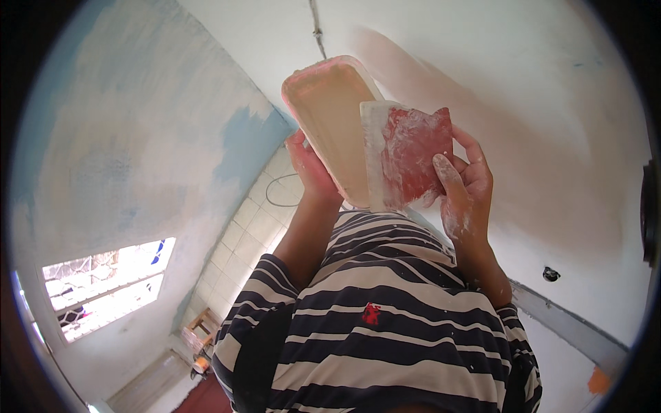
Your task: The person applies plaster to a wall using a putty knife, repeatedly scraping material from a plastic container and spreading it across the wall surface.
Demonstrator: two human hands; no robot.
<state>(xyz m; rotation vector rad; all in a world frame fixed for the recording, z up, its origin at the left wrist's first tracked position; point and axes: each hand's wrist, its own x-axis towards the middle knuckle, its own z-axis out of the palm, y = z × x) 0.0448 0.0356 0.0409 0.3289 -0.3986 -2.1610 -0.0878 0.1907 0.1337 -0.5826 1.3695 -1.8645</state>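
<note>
My left hand (311,164) is wrapped around the side and underside of a long pink-rimmed plastic tray (330,124), tilted upright in front of me. Pale beige paste coats the tray's inside. In my right hand (467,186) is a flat, squarish red spreader (420,155), pinched at its right edge with the thumb on the face toward me. White paste is smeared over the spreader, and a pale strip runs down its left side. Its left edge overlaps the tray's right rim in this view; whether the two touch I cannot tell. White residue marks my right fingers and wrist.
Ahead and right stands a white wall (523,124) with a damp-looking beige patch, a dark box hole (551,274) and a wire (317,31). A patchy blue wall (138,117) and barred window (110,282) are left. Below are floor tiles (241,227) and a wooden stool (200,329).
</note>
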